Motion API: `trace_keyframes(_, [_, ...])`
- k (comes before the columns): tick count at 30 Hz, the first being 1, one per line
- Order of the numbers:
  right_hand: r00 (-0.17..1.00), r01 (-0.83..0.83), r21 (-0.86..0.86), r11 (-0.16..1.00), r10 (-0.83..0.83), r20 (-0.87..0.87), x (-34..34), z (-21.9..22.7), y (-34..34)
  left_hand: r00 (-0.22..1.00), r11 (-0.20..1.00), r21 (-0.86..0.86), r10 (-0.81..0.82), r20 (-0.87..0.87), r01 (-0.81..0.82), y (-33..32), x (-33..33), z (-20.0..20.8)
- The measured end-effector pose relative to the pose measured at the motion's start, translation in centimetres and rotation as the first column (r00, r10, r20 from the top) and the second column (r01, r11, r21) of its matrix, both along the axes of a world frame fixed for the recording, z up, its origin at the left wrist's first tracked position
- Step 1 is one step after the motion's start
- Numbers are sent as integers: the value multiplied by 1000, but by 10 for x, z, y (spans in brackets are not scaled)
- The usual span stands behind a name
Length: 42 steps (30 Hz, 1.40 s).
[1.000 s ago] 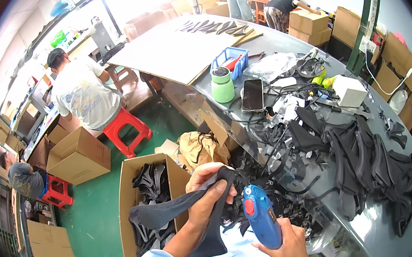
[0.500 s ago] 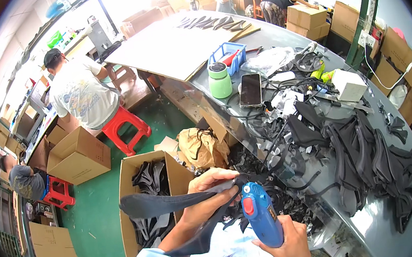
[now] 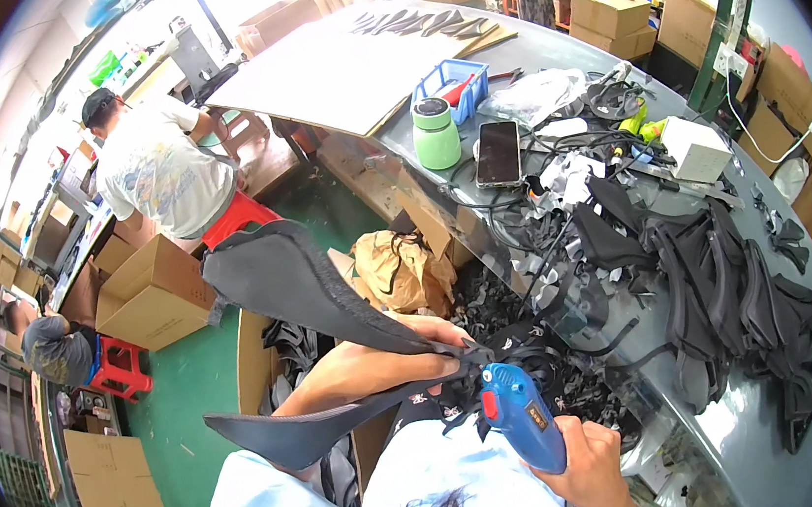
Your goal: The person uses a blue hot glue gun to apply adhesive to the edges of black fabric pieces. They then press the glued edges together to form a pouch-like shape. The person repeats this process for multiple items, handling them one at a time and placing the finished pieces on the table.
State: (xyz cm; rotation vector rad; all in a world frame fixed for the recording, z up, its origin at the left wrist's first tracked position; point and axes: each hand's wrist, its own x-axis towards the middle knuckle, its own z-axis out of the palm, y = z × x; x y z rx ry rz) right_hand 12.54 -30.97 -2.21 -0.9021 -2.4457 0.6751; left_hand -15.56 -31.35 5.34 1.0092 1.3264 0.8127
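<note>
The grey table (image 3: 563, 51) carries a green bottle (image 3: 437, 139), with 1 phone (image 3: 497, 153) lying just right of it, 1 blue basket (image 3: 479, 90) just beyond it to the right, and a clear plastic bag (image 3: 536, 96) farther right. Well to the bottle's right sits 1 white box (image 3: 697, 149), while tangled black cords (image 3: 492, 208) and a large heap of black padded pieces (image 3: 717, 290) spread to its right on the near side. Beyond and left of the bottle, a white board (image 3: 309, 81) bears a row of dark pieces (image 3: 416, 23); the green floor (image 3: 190, 459), left of the bottle and lower, holds 1 open carton (image 3: 158, 294) and, farther left, 1 red stool (image 3: 126, 367).
</note>
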Motion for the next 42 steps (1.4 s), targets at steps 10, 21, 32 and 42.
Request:
trace_keyframes(10, [998, -38, -1, 999, 38, -58, -7, 8, -1, 893, 913, 203, -264, -364, 353, 13, -6, -27])
trace_keyframes(21, [984, -58, -46, 997, 49, -174, -19, 5, -7, 785, 736, 417, -249, -567, 534, 24, 12, -58])
trace_keyframes(32, [988, 87, -48, 995, -93, -127, -18, 0, -2, 840, 500, 678, 256, 478, -538, 19, 10, -22])
trace_keyframes(42, [969, 38, -114, 993, -64, -238, -25, 8, -2, 730, 437, 591, 304, 611, -677, 8, 43, -39])
